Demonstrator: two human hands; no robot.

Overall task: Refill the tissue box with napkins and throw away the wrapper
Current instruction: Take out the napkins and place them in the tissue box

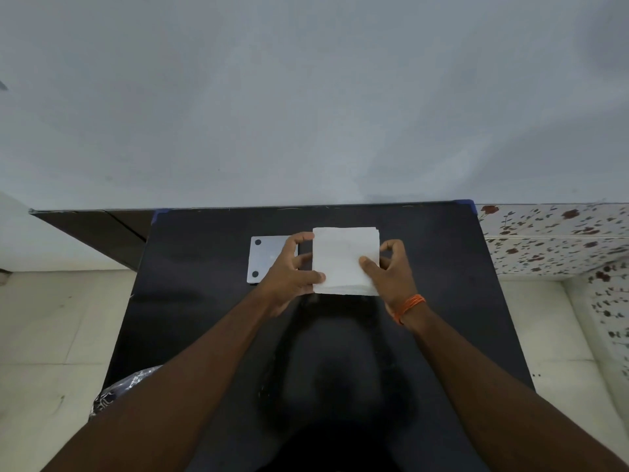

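A square stack of white napkins is held above the black table, near its far middle. My left hand grips the stack's left edge with thumb and fingers. My right hand grips its right edge, thumb on top. Just left of the stack, partly behind my left hand, a flat grey plate with two dark round feet lies on the table; it looks like the tissue box's base panel. I cannot make out the box body; a dark shape under the stack blends into the table.
A bin lined with a shiny black bag stands on the floor at the table's near left corner. A pale wall rises right behind the table. Flowered tiles cover the wall on the right.
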